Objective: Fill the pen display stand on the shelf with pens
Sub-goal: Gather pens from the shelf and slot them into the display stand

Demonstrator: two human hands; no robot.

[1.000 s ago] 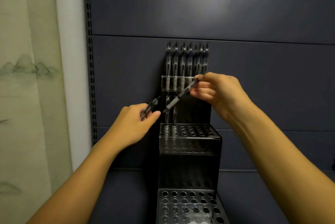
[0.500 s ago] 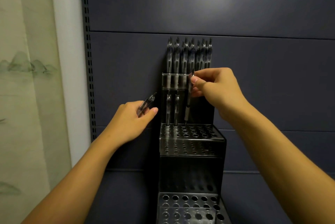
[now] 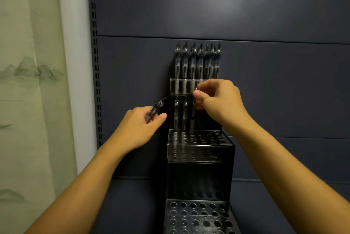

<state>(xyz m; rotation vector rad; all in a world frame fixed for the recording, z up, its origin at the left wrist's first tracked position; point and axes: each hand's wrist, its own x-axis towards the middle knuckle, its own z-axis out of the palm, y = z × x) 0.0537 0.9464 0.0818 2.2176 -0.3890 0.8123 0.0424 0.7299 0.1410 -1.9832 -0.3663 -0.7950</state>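
A black tiered pen display stand [image 3: 200, 160] with rows of round holes stands against the dark shelf back panel. Its top tier holds several pens [image 3: 197, 61]. Two pens [image 3: 180, 118] stand in the middle tier's back row. My right hand [image 3: 217, 99] pinches the top of a third pen [image 3: 192, 120], upright, with its tip at a hole beside those two. Left of the stand, my left hand [image 3: 140, 127] grips a clear pen [image 3: 155, 109] that points up and to the right.
The lowest tier [image 3: 197, 218] of holes lies near the bottom edge. A slotted shelf upright [image 3: 96, 82] runs down the left of the dark panel [image 3: 265, 91]. A pale wall with a painted landscape [image 3: 32, 71] is further left.
My right hand turned its pen from slanted to upright and lowered it to the middle tier's back row beside the two standing pens. My left hand stayed put with its pen.
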